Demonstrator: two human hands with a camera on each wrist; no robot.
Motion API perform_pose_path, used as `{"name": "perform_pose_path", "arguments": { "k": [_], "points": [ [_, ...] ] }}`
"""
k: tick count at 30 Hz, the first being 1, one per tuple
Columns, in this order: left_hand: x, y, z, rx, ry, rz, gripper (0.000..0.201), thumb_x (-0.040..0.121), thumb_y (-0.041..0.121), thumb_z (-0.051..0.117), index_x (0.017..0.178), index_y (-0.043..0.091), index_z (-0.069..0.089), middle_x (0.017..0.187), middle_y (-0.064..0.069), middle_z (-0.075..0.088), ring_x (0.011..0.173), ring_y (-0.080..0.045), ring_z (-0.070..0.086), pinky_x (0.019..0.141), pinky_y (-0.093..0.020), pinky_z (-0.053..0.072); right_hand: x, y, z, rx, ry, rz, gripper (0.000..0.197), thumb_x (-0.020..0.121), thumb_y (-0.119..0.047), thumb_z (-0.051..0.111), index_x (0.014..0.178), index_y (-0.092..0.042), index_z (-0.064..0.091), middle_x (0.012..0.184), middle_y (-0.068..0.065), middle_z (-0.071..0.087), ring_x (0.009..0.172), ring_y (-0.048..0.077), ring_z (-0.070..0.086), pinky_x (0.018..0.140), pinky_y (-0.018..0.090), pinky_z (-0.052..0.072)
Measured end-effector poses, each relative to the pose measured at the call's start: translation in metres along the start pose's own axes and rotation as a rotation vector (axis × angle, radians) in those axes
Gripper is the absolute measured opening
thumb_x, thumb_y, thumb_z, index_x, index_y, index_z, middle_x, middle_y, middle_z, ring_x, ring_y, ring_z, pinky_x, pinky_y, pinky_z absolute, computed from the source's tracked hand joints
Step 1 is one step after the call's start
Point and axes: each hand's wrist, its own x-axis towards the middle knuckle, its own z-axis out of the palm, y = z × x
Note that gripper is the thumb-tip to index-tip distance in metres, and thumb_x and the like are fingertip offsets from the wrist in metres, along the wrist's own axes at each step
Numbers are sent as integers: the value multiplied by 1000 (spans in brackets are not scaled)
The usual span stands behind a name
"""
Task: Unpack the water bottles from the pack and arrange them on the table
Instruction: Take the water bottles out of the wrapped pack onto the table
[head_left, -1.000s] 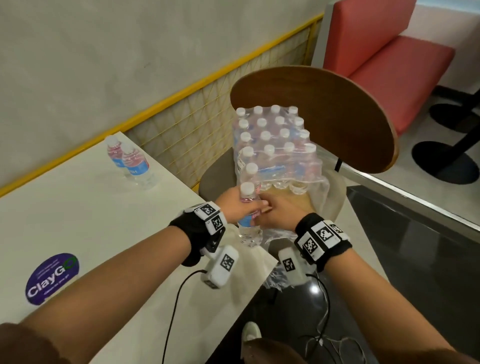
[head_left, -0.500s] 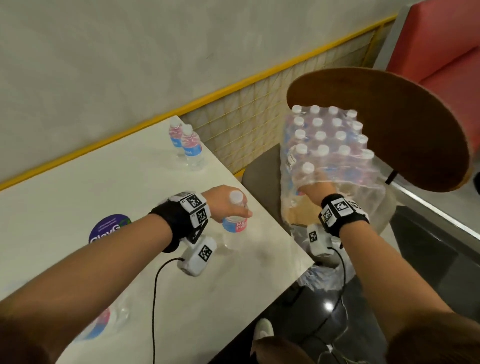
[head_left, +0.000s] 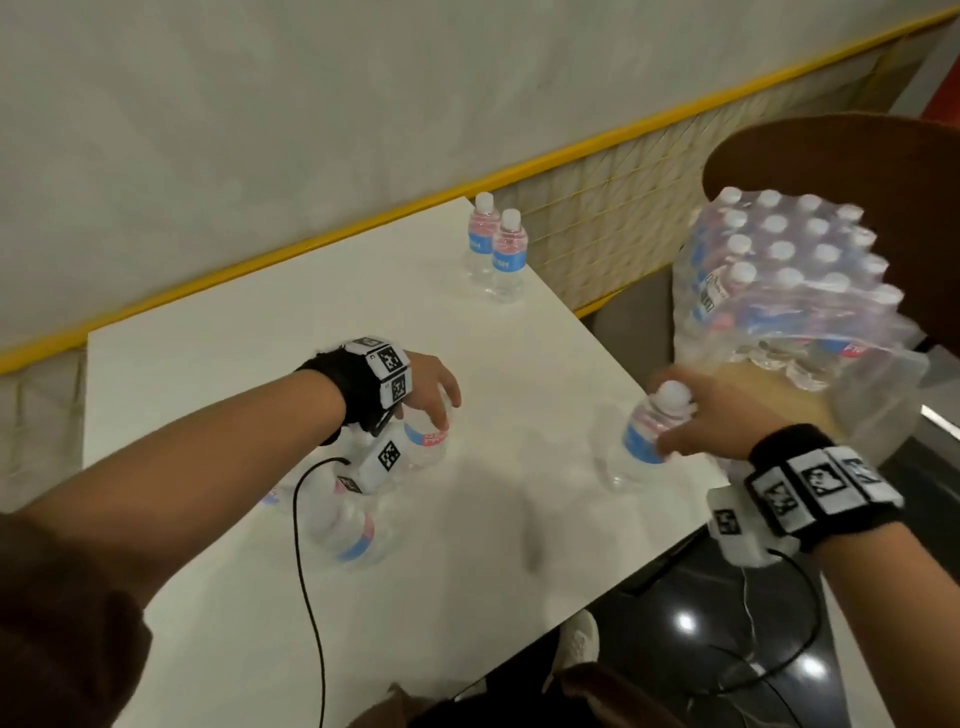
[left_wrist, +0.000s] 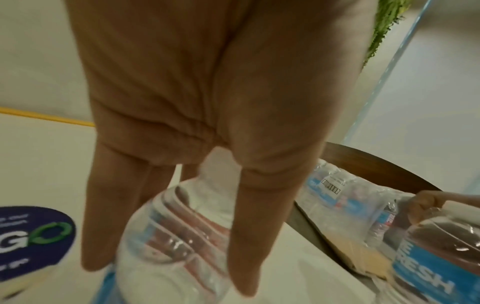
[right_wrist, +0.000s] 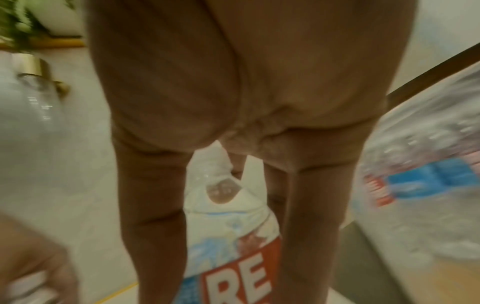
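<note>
now right hand (head_left: 711, 415) grips bottle (head_left: 641, 439) near table (head_left: 519, 545) edge.

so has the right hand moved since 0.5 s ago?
Yes. The right hand left the pack and now grips a bottle over the table edge.

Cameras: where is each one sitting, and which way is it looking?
Head: worn on the head, looking forward and down at the white table and the pack on a chair; both forearms show.
Left wrist: on the left wrist, looking along the left hand; its fingers hold a bottle.
Right wrist: on the right wrist, looking along the right hand, which grips another bottle by the neck.
Shared: the pack shows in all three views; the left wrist view also catches the right hand's bottle.
</note>
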Motion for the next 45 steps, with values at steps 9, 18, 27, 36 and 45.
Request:
{"name": "perform_pose_path", "arguments": {
  "k": [9, 18, 27, 36, 45],
  "points": [
    [-34, -45, 11, 40, 165, 193, 51, 87, 30, 65, 135, 26, 48, 141, 0, 46, 125, -20, 47, 98, -25, 34, -9, -98, 143, 12, -289, -272, 57, 65, -13, 77, 111, -28, 45, 103, 3, 59, 85, 22, 54, 77, 34, 49],
    [-93, -165, 66, -555, 866, 68, 68, 85, -5, 55, 145, 16, 32, 151, -6, 30, 140, -20, 28, 110, -21, 21, -12, -109, 205, 293, -394, -46, 107, 71, -15, 81, 147, -37, 10, 148, 12, 29, 135, 27, 37, 85, 35, 51],
    [-83, -214, 139, -760, 273, -177, 118, 74, -7, 71, 148, 33, -11, 147, -12, 30, 101, -30, 53, 73, -41, 51, -13, -121, 258, 434, -376, 5, 89, 75, -24, 79, 144, -35, 24, 139, 3, 46, 118, 23, 51, 89, 44, 54],
    [-62, -193, 187, -941, 276, -172, 139, 62, 17, 88, 142, 33, -25, 152, 1, 14, 129, -23, 38, 70, -38, 57, -11, -145, 286, 281, -264, -36, 80, 76, -42, 73, 141, -24, 29, 132, 5, 53, 109, 29, 60, 89, 45, 54],
    [-60, -196, 217, -1067, 535, -29, 142, 51, 13, 93, 147, 16, -11, 145, -4, 28, 129, -19, 41, 110, -46, 37, -12, -178, 322, 299, -287, -21, 80, 77, -37, 73, 140, -20, 27, 132, 8, 53, 110, 32, 59, 92, 46, 52]
  ]
}}
